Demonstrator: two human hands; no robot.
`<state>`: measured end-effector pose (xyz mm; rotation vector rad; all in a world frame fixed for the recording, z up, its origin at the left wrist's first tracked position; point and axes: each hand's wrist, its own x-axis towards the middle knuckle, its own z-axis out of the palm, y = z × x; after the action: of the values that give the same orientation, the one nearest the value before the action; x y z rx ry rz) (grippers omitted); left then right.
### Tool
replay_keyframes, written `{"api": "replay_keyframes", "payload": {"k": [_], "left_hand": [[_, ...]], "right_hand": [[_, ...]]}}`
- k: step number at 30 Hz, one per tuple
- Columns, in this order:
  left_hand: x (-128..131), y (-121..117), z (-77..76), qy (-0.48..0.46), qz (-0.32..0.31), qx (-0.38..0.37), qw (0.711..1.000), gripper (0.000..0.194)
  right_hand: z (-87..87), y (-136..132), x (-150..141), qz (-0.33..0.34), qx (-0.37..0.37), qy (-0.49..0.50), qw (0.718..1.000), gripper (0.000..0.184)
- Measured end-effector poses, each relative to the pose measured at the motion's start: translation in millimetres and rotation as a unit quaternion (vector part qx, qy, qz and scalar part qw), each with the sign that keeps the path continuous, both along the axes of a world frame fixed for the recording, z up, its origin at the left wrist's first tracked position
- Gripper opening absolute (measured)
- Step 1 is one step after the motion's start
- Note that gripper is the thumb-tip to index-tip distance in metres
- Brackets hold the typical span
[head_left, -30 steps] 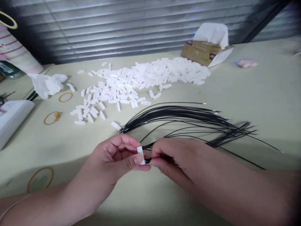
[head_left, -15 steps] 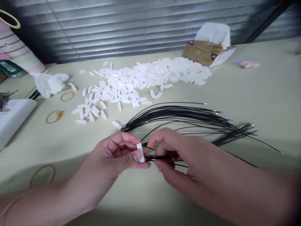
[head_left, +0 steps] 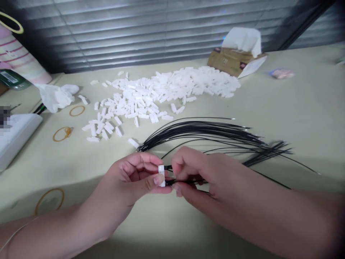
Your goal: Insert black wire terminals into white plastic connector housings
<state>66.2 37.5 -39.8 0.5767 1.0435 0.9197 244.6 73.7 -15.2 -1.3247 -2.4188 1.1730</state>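
Note:
Between thumb and fingers, my left hand (head_left: 140,176) pinches a white plastic connector housing (head_left: 161,172). Black wires (head_left: 170,182) run out of the right side of the housing in two groups, at its upper and lower ends. My right hand (head_left: 196,171) is closed on the wires just right of the housing, thumb and index finger close together; the exact wire it grips is partly hidden. Behind both hands lies a bundle of loose black wires (head_left: 199,128) with metal-tipped ends, beside a single white housing (head_left: 133,142).
A large heap of white connector housings (head_left: 172,86) spreads along the table's back. A tissue box (head_left: 234,59) stands behind it at right. Rubber bands (head_left: 77,110), crumpled tissue (head_left: 55,97), a striped cup (head_left: 23,57) and a white device (head_left: 20,136) are at left.
My right thumb and fingers have closed together around the wires and sit slightly nearer the housing. My left hand keeps its hold almost unmoved.

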Motion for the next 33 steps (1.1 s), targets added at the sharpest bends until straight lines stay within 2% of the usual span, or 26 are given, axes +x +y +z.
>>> {"api": "replay_keyframes", "payload": {"k": [4,9,14,23,27,33], "left_hand": [[-1.3,-0.7,-1.4,-0.006,-0.006,0.011,1.0,0.017],[-4.8,-1.9,-5.7,0.0,-0.028,0.036,0.999,0.017],[-9.8,-2.1,-9.3,0.011,-0.079,0.047,0.996,0.021],[-7.8,-1.0,-5.8,-0.041,-0.081,0.061,0.994,0.024],[-7.3,-0.1,-3.6,-0.035,-0.083,0.075,0.993,0.03],[-9.2,-1.4,-3.7,-0.015,-0.075,0.11,0.991,0.032]], "right_hand": [[2.8,3.0,5.7,0.023,-0.015,-0.046,0.999,0.006],[0.2,7.5,10.3,0.057,-0.031,-0.076,0.995,0.014],[-2.8,12.0,16.2,0.073,-0.091,-0.047,0.992,0.018],[2.7,9.4,15.7,0.034,-0.186,0.039,0.981,0.022],[5.5,11.1,13.2,0.045,-0.231,0.096,0.967,0.018],[4.6,9.0,12.2,0.063,-0.208,0.142,0.966,0.015]]}}
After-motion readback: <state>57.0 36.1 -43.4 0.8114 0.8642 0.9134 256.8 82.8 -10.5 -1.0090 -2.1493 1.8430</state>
